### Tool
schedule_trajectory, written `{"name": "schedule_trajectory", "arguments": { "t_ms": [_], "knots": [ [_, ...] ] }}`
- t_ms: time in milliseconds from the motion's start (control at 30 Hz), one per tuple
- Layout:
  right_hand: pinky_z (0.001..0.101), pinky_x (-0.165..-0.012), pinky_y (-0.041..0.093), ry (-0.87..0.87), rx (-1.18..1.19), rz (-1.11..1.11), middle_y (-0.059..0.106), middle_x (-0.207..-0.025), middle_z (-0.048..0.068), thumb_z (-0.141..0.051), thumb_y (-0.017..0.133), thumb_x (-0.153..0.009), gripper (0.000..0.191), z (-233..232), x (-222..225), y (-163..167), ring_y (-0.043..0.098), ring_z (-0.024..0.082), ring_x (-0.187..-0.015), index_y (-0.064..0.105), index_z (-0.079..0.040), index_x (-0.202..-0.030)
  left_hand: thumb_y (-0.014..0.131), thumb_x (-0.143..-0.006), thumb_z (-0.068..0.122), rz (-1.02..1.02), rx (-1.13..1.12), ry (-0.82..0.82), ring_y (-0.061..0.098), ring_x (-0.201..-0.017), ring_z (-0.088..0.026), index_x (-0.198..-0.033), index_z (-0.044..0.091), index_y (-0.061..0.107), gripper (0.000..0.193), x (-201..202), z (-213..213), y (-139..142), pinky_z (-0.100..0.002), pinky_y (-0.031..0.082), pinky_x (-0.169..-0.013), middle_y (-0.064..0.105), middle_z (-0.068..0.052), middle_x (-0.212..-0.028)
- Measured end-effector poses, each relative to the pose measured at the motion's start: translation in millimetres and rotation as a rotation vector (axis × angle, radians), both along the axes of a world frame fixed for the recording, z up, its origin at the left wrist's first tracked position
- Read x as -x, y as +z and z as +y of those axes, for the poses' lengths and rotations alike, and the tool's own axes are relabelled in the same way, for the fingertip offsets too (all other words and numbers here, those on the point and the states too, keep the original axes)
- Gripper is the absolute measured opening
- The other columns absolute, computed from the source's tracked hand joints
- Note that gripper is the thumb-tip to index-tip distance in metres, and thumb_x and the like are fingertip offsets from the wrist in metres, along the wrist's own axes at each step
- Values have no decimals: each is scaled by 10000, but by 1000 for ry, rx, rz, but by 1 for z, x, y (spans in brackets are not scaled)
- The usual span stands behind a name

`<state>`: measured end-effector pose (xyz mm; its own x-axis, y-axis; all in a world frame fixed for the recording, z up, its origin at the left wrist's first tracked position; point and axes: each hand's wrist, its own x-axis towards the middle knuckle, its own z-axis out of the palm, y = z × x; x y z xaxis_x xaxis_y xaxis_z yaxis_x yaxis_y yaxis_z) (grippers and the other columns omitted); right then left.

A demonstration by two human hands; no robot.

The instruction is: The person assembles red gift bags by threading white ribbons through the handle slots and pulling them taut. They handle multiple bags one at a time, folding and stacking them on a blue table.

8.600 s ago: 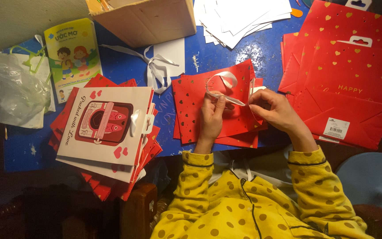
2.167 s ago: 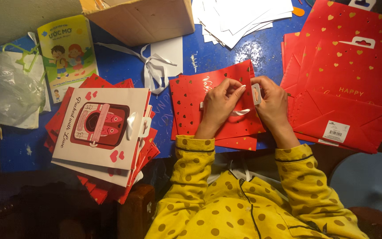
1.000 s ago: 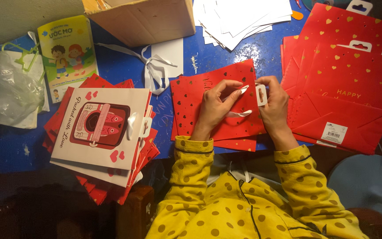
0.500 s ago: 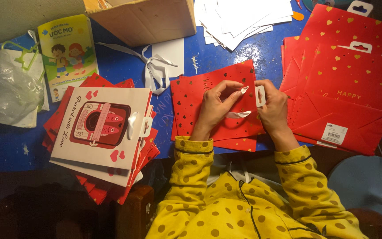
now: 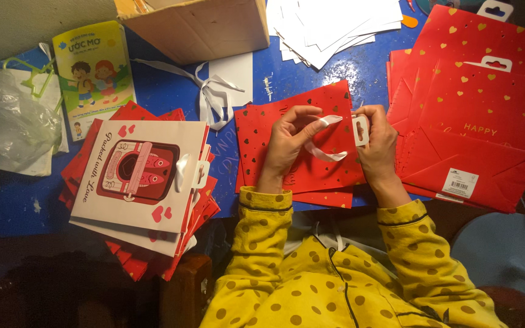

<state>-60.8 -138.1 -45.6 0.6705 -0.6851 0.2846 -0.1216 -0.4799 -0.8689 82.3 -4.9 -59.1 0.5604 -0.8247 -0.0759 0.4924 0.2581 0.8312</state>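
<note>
Under both hands lies the blue counter (image 5: 311,79), crowded with paper goods. Right of the right hand sits the biggest lot, a fanned stack of red gift bags (image 5: 487,115) with gold hearts; at least two show white hang tabs at their top edges, so these look finished. Left of the left hand rests a second pile (image 5: 135,182), red bags topped by a white bag printed with a tin of fish, a white ribbon already fitted at its edge. Beyond the hands stand a cardboard box (image 5: 202,27) and a heap of white paper sheets (image 5: 335,24), with loose white ribbons (image 5: 211,91) tied in a bow lying nearer the left hand. Far to the left are a children's booklet (image 5: 95,73) and a clear plastic bag (image 5: 10,121).

Directly beneath the hands lies the flat red bag (image 5: 299,146) being worked on. The left hand (image 5: 290,143) pinches one end of a short white ribbon (image 5: 326,152) between thumb and fingertips; the right hand (image 5: 378,143) grips a small white hang tab (image 5: 360,129) by the bag's right edge. The ribbon hangs slack between them, so I judge this bag's handle only partly fitted, with fastening left to do.
</note>
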Motion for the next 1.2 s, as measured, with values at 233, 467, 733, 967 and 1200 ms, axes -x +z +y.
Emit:
{"name": "schedule_trajectory", "arguments": {
  "t_ms": [233, 467, 733, 967, 1200],
  "knots": [
    [314, -739, 549, 7, 8, -14, 684, -970, 104, -123, 641, -1071, 141, 0, 0, 0, 701, 184, -853, 581, -12, -1134, 684, -1001, 40, 415, 353, -40, 718, -996, -197, -1257, 92, 658, 262, -7, 4, -11, -387, 601, -905, 741, -90, -1043],
    [318, -743, 546, -4, -11, -12, 686, -969, 107, -114, 636, -1070, 133, 1, -1, 4, 692, 188, -850, 591, -10, -1140, 631, -1048, 81, 589, 389, 21, 698, -940, -191, -1259, 112, 656, 215, -13, 4, -18, -336, 598, -838, 707, -75, -1015],
    [330, -769, 542, 88, 73, -42, 702, -1028, 124, -72, 615, -1071, 171, 0, 1, 5, 696, 196, -890, 646, -25, -1232, 607, -1064, 104, 547, 322, 69, 640, -812, -142, -1247, 112, 657, 190, -14, 3, -17, -295, 560, -720, 675, -46, -934],
    [326, -686, 517, -18, -10, 60, 676, -909, 102, -98, 669, -1051, 125, 0, 1, -3, 668, 185, -769, 625, -26, -1142, 624, -1050, 102, 557, 321, 61, 650, -839, -144, -1245, 102, 645, 196, -12, 0, -14, -302, 569, -767, 672, -34, -937],
    [307, -771, 551, 83, 39, -72, 711, -1018, 107, -74, 652, -1050, 209, 1, 1, 3, 713, 190, -903, 629, -20, -1250, 631, -1053, 107, 470, 275, 50, 672, -896, -169, -1262, 75, 623, 211, -11, -3, -10, -322, 581, -827, 677, -58, -944]
  ]
}}
